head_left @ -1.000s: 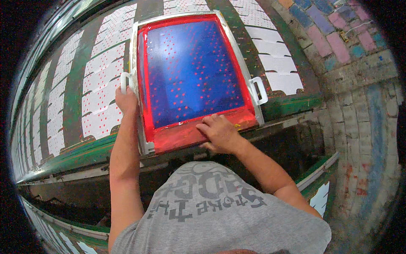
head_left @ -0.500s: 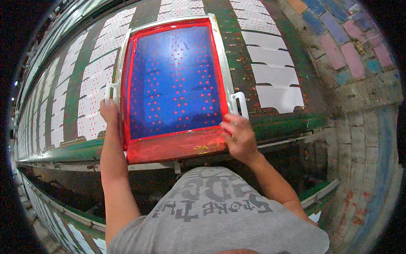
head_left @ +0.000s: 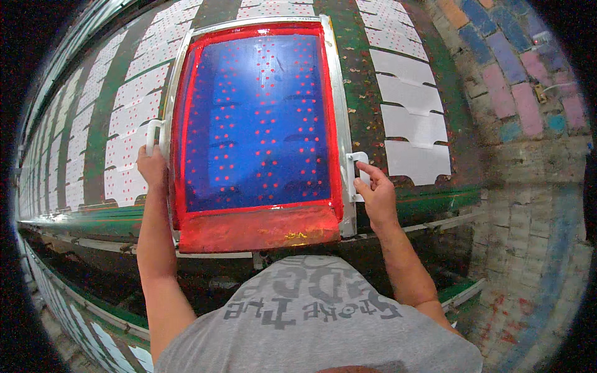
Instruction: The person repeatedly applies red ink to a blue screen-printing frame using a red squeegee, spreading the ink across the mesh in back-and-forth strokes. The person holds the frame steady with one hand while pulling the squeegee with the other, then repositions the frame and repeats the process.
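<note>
From where I stand, a person in a grey shirt (head_left: 323, 336) faces a long green desk (head_left: 357, 118), arms reaching forward. Between the hands, a large blue screen (head_left: 261, 149) lies in a pale metal frame (head_left: 338, 93), bordered in red, its near end at the desk's front edge. Red dots are scattered over the blue; I cannot tell whether they sit on the screen or show through it.

The left hand (head_left: 153, 169) is closed around the lower part of the left handle (head_left: 155, 127). The right hand (head_left: 377, 196) is partly open, thumb and forefinger parted at the right handle (head_left: 357, 156); whether it grips is unclear.

As for progress, columns of dotted sheets (head_left: 134, 124) fill the desk to the left, and look done. In the column just right of the frame, only the far sheets carry dots; the four nearest, plain sheets (head_left: 415, 155), are not yet marked. What lies beneath the screen I cannot judge.
</note>
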Demonstrator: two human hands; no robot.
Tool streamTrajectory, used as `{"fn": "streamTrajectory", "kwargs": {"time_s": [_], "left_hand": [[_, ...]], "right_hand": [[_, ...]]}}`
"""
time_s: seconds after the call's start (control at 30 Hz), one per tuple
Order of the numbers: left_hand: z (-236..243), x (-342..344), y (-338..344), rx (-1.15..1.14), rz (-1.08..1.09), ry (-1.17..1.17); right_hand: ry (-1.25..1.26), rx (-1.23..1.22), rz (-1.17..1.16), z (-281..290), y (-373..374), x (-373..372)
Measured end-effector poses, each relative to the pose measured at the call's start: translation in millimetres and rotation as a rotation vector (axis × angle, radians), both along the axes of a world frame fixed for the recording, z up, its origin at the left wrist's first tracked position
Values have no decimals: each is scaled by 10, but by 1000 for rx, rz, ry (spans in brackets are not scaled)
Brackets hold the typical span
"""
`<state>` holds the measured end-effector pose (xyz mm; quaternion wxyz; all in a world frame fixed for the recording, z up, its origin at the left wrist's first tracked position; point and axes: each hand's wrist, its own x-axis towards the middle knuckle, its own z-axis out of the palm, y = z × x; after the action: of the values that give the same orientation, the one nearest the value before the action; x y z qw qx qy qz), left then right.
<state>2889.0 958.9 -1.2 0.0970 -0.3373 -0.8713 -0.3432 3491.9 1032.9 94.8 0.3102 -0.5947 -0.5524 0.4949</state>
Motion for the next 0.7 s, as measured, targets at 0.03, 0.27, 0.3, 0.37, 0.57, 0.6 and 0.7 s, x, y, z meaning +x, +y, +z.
{"fn": "streamTrajectory", "kwargs": {"time_s": [0.03, 0.27, 0.3, 0.37, 0.57, 0.6, 0.7], "left_hand": [[-4, 14, 1, 33, 8, -50], [-175, -238, -68, 7, -62, -124], [-171, -291, -93, -38, -101, 17], [-144, -308, -77, -2, -168, 86], [322, 246, 287, 198, -137, -450], [419, 388, 355, 172, -149, -378], [568, 1054, 623, 131, -120, -362]], "right_hand": [[26, -25, -4, 48, 14, -22], [134, 3, -8, 364, -38, -69], [160, 37, 13, 404, -48, -50], [206, 69, 20, 464, -20, 7], [-40, 255, 76, 542, 348, 459], [-103, 283, 88, 561, 435, 583], [-208, 287, 72, 509, 719, 1093]]}}
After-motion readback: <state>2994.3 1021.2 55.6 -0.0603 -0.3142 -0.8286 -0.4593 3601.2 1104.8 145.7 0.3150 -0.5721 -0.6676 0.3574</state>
